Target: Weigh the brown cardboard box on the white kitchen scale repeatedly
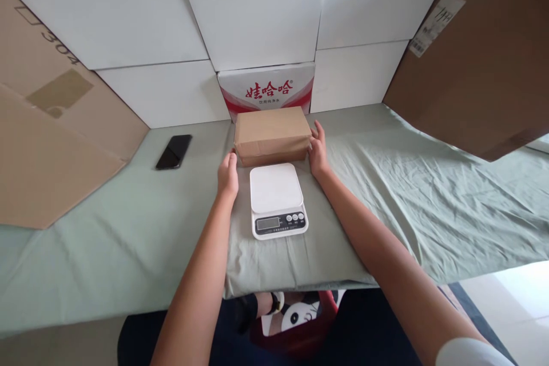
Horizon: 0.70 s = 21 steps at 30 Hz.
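Note:
Between my two hands is a brown cardboard box [273, 126], in front of a white-and-red printed carton. My left hand [227, 174] presses against the box's left side, thumb toward me and the other fingers mostly hidden. On the right side, my right hand [318, 150] grips the box near its corner, with one finger sticking up. Just in front of the box lies a white kitchen scale [277, 190] with a dark panel, a small display and round buttons. Whether the box rests on the cloth or is slightly lifted, I cannot tell.
A black smartphone [174, 152] lies on the green cloth [197, 211] to the left. The printed carton [266, 88] stands against white panels [257, 6] at the back. Large cardboard sheets [64, 126] flank the left side, and another brown cardboard piece [484, 68] the right.

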{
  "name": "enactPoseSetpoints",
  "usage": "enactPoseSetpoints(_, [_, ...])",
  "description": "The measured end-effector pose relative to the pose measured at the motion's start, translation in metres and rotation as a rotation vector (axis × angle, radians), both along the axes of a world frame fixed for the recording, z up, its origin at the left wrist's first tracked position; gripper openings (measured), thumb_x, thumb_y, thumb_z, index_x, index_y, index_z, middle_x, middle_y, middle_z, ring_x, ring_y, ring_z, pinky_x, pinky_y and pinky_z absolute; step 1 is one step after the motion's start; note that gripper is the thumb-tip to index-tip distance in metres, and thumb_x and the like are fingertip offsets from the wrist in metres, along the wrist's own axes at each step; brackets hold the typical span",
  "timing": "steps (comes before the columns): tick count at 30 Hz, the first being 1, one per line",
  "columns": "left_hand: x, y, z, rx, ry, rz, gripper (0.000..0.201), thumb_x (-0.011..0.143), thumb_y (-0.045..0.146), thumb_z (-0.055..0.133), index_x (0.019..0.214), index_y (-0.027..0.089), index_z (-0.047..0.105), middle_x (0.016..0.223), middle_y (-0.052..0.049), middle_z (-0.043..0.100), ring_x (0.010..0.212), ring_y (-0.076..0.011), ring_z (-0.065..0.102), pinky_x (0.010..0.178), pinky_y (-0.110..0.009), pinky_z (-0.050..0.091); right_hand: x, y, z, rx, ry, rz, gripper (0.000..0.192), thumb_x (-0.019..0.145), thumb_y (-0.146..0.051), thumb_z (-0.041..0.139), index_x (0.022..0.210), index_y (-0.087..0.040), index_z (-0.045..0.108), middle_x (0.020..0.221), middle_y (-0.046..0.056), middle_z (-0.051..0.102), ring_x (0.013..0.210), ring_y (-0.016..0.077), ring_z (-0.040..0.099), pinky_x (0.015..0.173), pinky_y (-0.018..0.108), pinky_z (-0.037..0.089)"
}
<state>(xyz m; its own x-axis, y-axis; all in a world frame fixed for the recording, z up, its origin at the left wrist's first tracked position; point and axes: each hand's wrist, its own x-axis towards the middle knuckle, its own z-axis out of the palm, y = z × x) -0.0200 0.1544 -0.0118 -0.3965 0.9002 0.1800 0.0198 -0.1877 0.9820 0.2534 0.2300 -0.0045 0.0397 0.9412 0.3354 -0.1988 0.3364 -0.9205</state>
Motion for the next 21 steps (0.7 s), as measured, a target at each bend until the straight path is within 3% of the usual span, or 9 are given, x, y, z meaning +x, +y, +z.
enactPoseSetpoints(3, [-0.002,-0.002,0.003,-0.042,-0.069,0.053,0.071,0.098,0.068,0.052,0.143,0.015,0.065,0.160,-0.021,0.056,0.154,-0.0310,0.050,0.127,-0.044,0.039,0.003,0.001,-0.003,-0.097,0.077,0.021,0.073,0.086,-0.052,0.055,0.155,-0.039,0.036,0.165,0.000,0.051,0.160,0.0289,0.039,0.132,0.059,0.033])
enactPoseSetpoints(6, [0.000,-0.003,0.006,-0.049,-0.093,0.027,0.068,0.100,0.064,0.051,0.146,0.014,0.063,0.162,-0.020,0.054,0.155,-0.0294,0.048,0.129,-0.043,0.036,0.001,-0.004,-0.003,-0.073,0.056,0.083,0.071,0.085,-0.053,0.058,0.153,-0.038,0.043,0.162,-0.002,0.056,0.157,0.0293,0.045,0.132,0.056,0.035])
enactPoseSetpoints(11, [-0.002,0.000,0.008,-0.020,-0.095,-0.034,0.073,0.095,0.071,0.055,0.140,0.015,0.067,0.157,-0.019,0.060,0.152,-0.0315,0.052,0.126,-0.044,0.041,-0.001,-0.012,0.000,0.071,-0.074,0.113,0.071,0.088,-0.051,0.057,0.156,-0.036,0.045,0.174,-0.006,0.041,0.166,0.0271,0.030,0.140,0.050,0.020])
enactPoseSetpoints(17, [-0.002,0.000,0.009,-0.001,-0.036,-0.059,0.080,0.079,0.087,0.060,0.115,0.017,0.074,0.130,-0.021,0.076,0.137,-0.0374,0.065,0.117,-0.050,0.050,-0.003,-0.019,0.012,0.135,-0.183,0.119,0.080,0.087,-0.059,0.059,0.160,-0.031,0.041,0.176,-0.001,0.038,0.166,0.0295,0.031,0.139,0.052,0.019])
enactPoseSetpoints(21, [-0.003,-0.015,0.021,0.080,0.104,-0.019,0.076,0.085,0.086,0.053,0.108,0.017,0.073,0.118,-0.018,0.077,0.130,-0.0349,0.068,0.112,-0.047,0.053,-0.005,-0.033,0.016,0.246,-0.243,0.063,0.095,0.084,-0.073,0.064,0.164,-0.033,0.031,0.178,0.002,0.032,0.169,0.0310,0.022,0.140,0.053,0.015])
